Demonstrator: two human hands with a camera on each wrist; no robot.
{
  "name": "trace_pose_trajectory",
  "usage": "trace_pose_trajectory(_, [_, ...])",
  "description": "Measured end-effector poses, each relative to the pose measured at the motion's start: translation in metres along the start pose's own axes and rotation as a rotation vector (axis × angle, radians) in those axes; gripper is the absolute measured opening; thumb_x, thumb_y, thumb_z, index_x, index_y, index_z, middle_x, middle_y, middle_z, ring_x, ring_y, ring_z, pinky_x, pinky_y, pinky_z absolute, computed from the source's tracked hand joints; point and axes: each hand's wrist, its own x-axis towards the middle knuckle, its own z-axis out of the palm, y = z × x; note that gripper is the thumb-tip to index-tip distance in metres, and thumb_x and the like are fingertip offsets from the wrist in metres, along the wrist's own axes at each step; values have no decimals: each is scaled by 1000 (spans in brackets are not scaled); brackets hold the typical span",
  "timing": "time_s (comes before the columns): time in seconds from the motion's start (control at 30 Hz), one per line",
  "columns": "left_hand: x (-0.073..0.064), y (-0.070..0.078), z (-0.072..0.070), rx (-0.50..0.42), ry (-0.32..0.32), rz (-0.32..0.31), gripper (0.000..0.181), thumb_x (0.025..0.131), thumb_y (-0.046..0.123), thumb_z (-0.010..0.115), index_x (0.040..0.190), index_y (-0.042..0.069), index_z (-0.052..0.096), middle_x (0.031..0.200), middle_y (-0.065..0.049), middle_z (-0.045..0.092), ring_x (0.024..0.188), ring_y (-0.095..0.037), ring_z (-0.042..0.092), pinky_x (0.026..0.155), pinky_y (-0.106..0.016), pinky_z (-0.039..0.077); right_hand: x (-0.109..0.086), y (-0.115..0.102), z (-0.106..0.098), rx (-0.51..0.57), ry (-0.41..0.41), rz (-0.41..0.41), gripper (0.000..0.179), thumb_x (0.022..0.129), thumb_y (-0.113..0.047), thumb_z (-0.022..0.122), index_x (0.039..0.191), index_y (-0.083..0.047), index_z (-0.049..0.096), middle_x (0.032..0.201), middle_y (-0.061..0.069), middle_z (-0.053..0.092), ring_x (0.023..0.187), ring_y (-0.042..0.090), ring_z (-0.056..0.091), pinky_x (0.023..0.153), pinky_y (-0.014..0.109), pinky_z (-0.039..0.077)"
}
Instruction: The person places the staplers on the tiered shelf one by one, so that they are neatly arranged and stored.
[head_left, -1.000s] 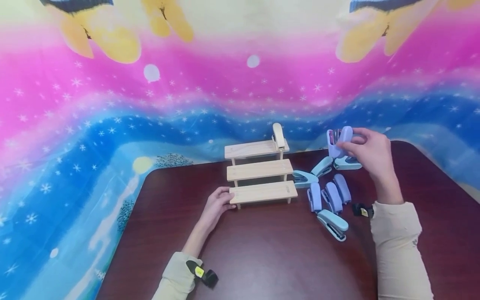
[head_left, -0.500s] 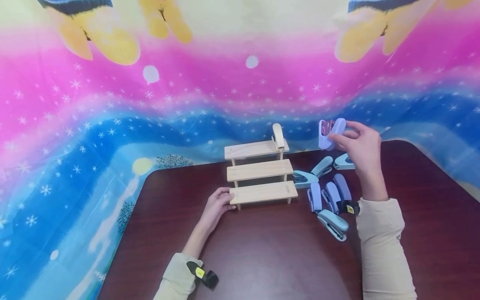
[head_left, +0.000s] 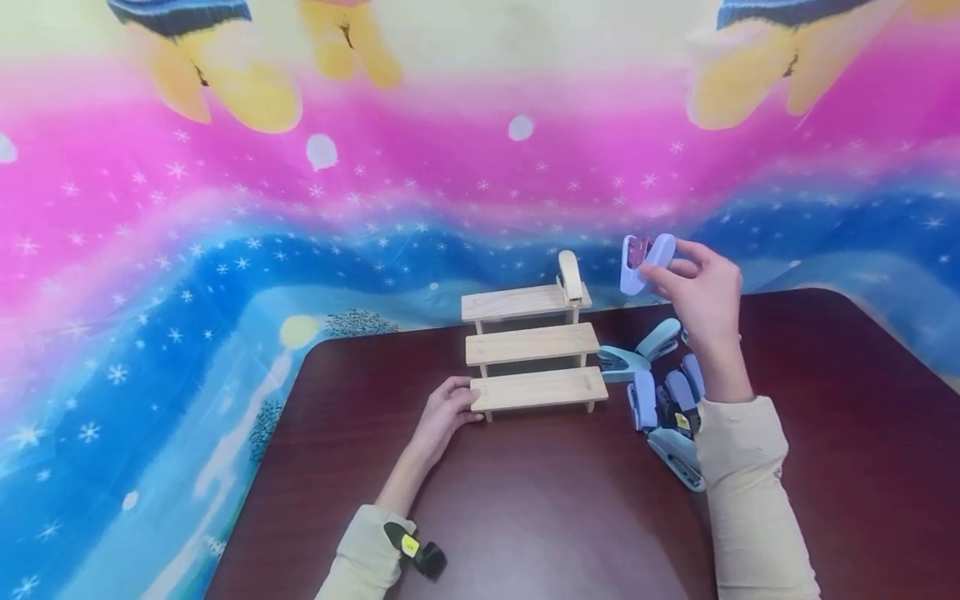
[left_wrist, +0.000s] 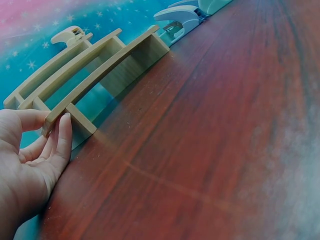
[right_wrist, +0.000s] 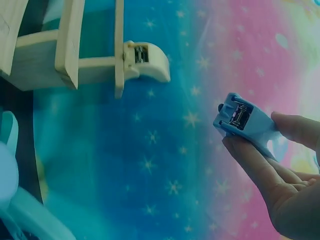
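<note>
A three-step wooden rack (head_left: 536,388) stands on the table. My left hand (head_left: 442,417) grips the left end of its lowest step, thumb on top and fingers beneath, as the left wrist view shows. A cream stapler (head_left: 570,277) sits at the right end of the top step. My right hand (head_left: 705,296) pinches a lavender stapler (head_left: 647,262) in the air, right of the top step and apart from the rack. The right wrist view shows this stapler (right_wrist: 247,122) between thumb and fingers.
Several mint staplers (head_left: 626,364) and lavender staplers (head_left: 642,400) lie on the dark table (head_left: 525,500) right of the rack, partly hidden by my right arm. A patterned cloth (head_left: 450,167) hangs behind the table.
My right hand has moved left with the lavender stapler, closer to the rack's top step, and slightly up. My left hand keeps its grip on the lowest step. The head view has shifted slightly.
</note>
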Motion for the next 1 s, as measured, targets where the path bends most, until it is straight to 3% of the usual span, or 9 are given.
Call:
trace_pose_trajectory(0.2, [-4, -5, 3, 8, -8, -18, 36, 97, 4, 64, 129, -9, 53, 97, -7, 64, 88, -15, 65, 75, -28, 61, 12, -13, 6, -54, -63, -39, 63, 92, -31, 81, 146, -9, 59, 123, 15, 73, 90, 1, 71, 75, 15, 59])
trace_pose_trajectory(0.47, [-3, 3, 1, 5, -5, 5, 34, 98, 4, 64, 128, -8, 54, 97, -6, 65, 88, -15, 66, 75, -28, 61, 34, -42, 28, -147, -205, -54, 62, 93, -28, 79, 145, -2, 57, 131, 23, 67, 114, 33, 69, 73, 20, 61])
trace_pose_trajectory(0.73, [4, 5, 0, -6, -4, 7, 31, 97, 2, 64, 126, -8, 55, 96, -7, 66, 86, -15, 66, 74, -28, 61, 47, -50, 59, -268, -309, -116, 53, 94, -18, 78, 138, 4, 61, 125, 27, 68, 109, 38, 71, 66, 19, 60])
trace_pose_trajectory(1.0, [4, 2, 1, -13, -5, 7, 30, 98, 2, 64, 125, -8, 55, 94, -6, 64, 83, -14, 65, 73, -28, 61, 44, -49, 82, -309, -356, -164, 45, 94, -12, 75, 131, 9, 63, 119, 30, 69, 101, 40, 72, 71, 32, 64])
